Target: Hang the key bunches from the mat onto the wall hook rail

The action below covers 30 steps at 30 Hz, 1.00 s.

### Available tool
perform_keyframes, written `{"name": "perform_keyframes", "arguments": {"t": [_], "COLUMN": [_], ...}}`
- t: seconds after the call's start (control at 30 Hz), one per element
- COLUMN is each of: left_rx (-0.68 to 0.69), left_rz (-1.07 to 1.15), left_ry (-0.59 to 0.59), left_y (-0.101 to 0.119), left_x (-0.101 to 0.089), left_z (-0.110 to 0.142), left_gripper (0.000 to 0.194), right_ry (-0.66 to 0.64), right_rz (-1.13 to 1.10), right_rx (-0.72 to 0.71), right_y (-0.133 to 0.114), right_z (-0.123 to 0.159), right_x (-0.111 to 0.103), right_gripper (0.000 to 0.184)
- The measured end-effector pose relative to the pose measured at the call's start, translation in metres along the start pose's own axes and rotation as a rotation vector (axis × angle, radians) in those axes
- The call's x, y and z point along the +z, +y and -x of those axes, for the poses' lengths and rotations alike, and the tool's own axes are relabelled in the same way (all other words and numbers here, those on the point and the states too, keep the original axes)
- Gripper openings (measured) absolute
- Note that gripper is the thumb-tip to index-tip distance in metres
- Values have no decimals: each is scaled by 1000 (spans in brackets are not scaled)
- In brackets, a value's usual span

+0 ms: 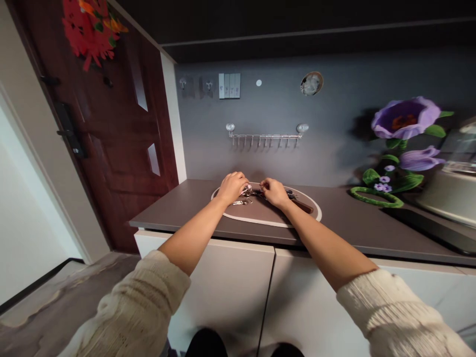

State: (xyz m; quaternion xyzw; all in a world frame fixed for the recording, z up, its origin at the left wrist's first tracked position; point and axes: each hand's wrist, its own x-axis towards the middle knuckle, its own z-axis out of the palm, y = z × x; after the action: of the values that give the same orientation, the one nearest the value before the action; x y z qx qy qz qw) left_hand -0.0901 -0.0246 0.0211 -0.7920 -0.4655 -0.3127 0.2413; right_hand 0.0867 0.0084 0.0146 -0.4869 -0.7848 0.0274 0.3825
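An oval mat (260, 221) with a pale rim lies on the dark countertop, with keys on it. Over its left side, my left hand (232, 187) curls its fingers round a bunch of keys on metal rings (246, 190). Just below that hand, more silver keys (242, 202) with a ring lie flat. My right hand (274, 192) is at the mat's middle, its thumb and fingertips pinched together; what they hold is too small to make out. Dark keys (290, 194) and a brown strip-like piece (303, 206) lie right of it.
A clear hook rail (266, 136) is fixed to the grey wall behind the mat. To the right stand a purple fabric flower (405, 119) and a pale rounded appliance (453, 191). White cabinet doors (223, 282) are below the counter (159, 210); a dark red door (126, 134) is at left.
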Motion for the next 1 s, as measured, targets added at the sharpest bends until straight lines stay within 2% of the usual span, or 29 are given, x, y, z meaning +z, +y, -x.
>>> {"name": "perform_keyframes", "arguments": {"t": [0.17, 0.4, 0.63, 1.0], "left_rx": [-50, -113, -138, -91], "left_rz": [-7, -70, -82, -24], "left_ry": [91, 218, 257, 275], "left_y": [-1, -3, 2, 5], "left_x": [-4, -7, -12, -12], "left_z": [0, -1, -3, -3], "left_gripper": [23, 24, 25, 28], "right_ry": [21, 109, 170, 190], "right_rz": [-52, -115, -137, -147], "right_rx": [-37, -206, -346, -323], "right_y": [-4, -16, -30, -36], "right_z": [1, 5, 9, 8], "right_x": [-1, -1, 2, 0], "right_gripper": [17, 15, 18, 19]}}
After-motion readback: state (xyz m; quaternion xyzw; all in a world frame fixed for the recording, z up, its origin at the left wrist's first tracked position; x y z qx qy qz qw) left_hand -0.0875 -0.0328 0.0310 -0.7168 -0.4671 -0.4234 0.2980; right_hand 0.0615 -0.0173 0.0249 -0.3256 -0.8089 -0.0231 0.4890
